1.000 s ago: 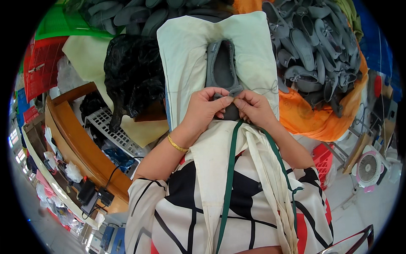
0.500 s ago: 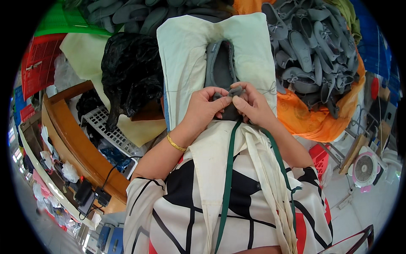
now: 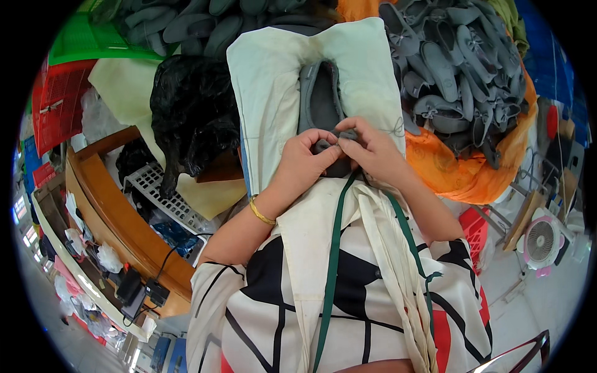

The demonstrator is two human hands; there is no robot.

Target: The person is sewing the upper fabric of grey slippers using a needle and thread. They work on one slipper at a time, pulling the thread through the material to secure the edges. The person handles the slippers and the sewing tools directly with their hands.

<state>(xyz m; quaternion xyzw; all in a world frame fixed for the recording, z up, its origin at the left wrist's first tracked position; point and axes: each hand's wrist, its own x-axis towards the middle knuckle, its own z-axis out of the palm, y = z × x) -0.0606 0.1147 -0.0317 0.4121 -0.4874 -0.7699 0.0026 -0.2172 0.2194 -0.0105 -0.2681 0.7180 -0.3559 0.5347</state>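
Note:
A grey slip-on shoe (image 3: 320, 102) lies on a pale cloth-covered pad (image 3: 267, 81) in my lap, its opening away from me and its near end under my hands. My left hand (image 3: 301, 163) pinches one side of a small grey fabric bow (image 3: 320, 147) over that end. From the other side, my right hand (image 3: 374, 155) pinches the bow between thumb and fingers, and the fingertips of both hands nearly meet. My fingers cover much of the bow, so whether it is fixed to the shoe is hidden. A thin dark thread (image 3: 393, 129) trails across the pad beside my right hand.
Grey shoes with bows (image 3: 463, 68) are heaped on an orange cloth (image 3: 448, 177) at right. More grey shoes (image 3: 193, 25) lie at far left. A black plastic bag (image 3: 193, 112) and a curved wooden piece (image 3: 124, 224) stand left. A small fan (image 3: 542, 241) is at right.
My fingertips have closed in tighter over the bow, and my right hand has turned slightly so that less of the fabric shows. The shoe stays on the pad.

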